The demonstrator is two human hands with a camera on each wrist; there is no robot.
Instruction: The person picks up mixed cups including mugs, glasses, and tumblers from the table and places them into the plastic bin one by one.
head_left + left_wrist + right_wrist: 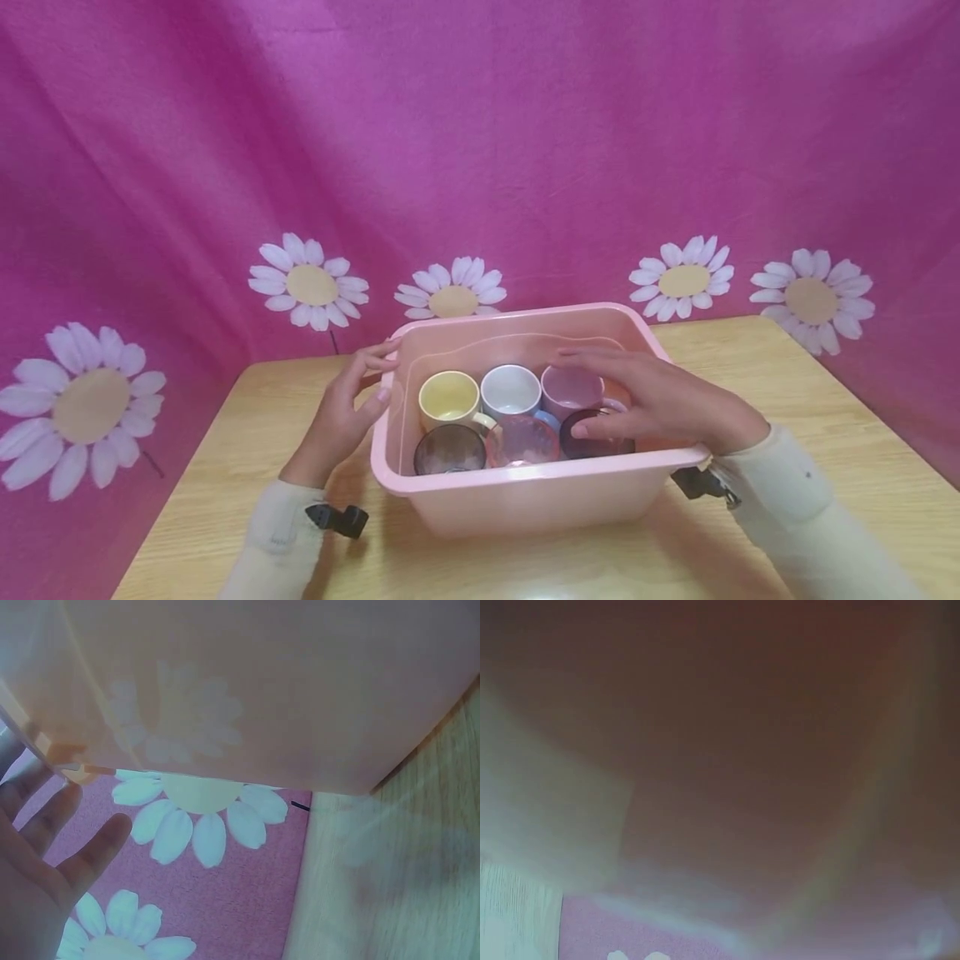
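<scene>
A pink plastic tub stands on the table. My left hand rests its fingertips and thumb against the tub's left rim; the left wrist view shows fairly straight fingers there. In the tub's back row are a yellow mug, a white mug with a blue handle and a purple mug. Nearer me are a dark see-through cup, a clear pinkish cup and another dark cup. My right hand reaches over the purple mug and right dark cup, fingers extended, partly hiding both.
The light wood table extends on both sides of the tub. Behind it hangs a magenta cloth printed with white daisies. Something orange shows inside the tub beside the purple mug. The right wrist view is mostly dark and blurred.
</scene>
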